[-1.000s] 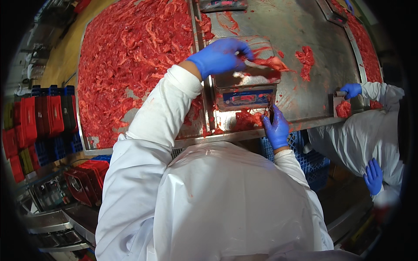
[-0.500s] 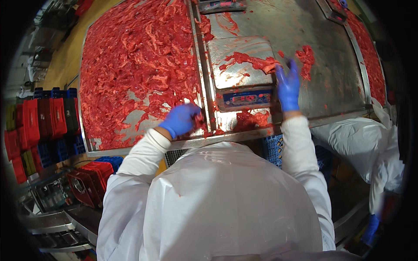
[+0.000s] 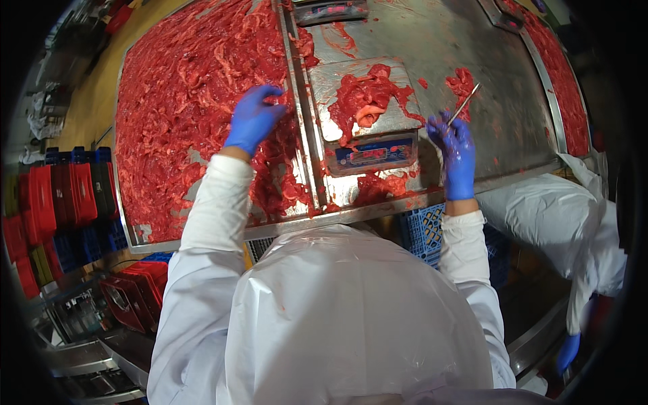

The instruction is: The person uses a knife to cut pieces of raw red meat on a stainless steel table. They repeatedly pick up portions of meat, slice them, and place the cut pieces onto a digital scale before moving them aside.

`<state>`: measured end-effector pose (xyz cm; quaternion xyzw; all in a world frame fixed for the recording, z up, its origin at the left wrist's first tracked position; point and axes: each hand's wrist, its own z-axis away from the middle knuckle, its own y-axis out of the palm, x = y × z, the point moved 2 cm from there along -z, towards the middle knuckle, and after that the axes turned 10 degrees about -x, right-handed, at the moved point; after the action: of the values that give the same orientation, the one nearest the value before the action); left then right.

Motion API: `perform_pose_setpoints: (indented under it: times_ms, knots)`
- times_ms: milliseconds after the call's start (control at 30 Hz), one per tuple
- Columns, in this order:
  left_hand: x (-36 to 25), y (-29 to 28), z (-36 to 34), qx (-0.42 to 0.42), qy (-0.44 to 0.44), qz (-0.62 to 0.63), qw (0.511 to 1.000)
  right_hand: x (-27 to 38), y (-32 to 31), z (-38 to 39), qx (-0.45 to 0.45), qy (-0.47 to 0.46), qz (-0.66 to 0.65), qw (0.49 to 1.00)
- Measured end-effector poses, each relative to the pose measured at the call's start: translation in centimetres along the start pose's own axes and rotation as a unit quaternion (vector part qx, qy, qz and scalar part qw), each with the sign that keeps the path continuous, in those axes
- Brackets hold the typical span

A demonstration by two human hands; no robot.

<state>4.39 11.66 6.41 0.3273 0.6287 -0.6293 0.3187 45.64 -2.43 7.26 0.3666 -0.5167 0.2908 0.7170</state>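
Observation:
My left hand (image 3: pixel 254 120), in a blue glove, is over the heap of raw red meat pieces (image 3: pixel 202 74) in the left part of the metal table. Its fingers and thumb are apart, and I see nothing between them. My right hand (image 3: pixel 456 155), also blue-gloved, is closed around a thin knife (image 3: pixel 466 103); the handle is hidden in the fingers and the blade points up and right. Left of that hand stands a scale (image 3: pixel 378 150) with a lit display. On its steel plate lies a pile of meat (image 3: pixel 368 94) with a paler, folded piece at the front.
A metal divider (image 3: pixel 305 115) separates the meat heap from the scale. A small meat scrap (image 3: pixel 462 84) lies on the steel right of the scale. More scales (image 3: pixel 329 11) stand at the back. Another person's white sleeve (image 3: pixel 560 209) shows at right. Red crates (image 3: pixel 61 196) are stacked at left.
My left hand has moved forward over the heap. My right hand has left the scale plate and drawn back, the knife now visible in it. More meat lies on the plate than before.

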Motion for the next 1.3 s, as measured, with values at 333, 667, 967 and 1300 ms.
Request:
perform_pose_setpoints:
  times_ms: [333,667,967,1300]
  knots:
    - [-9.2,9.9,4.2,0.054,0.263,-0.241,0.933,-5.1,6.7,4.3,0.271,0.223,0.108,0.93]
    - [18.0,-8.9,6.2,-0.168,-0.05,-0.334,0.926,-4.7,-4.4,6.9,0.16,0.103,0.147,0.971]
    - [-9.6,9.1,4.0,0.012,0.31,-0.118,0.943,-3.8,10.7,-2.3,0.067,-0.108,0.094,0.987]
    - [-4.7,7.4,5.9,0.038,0.327,-0.098,0.939,-4.6,3.4,4.7,0.322,0.172,0.253,0.896]
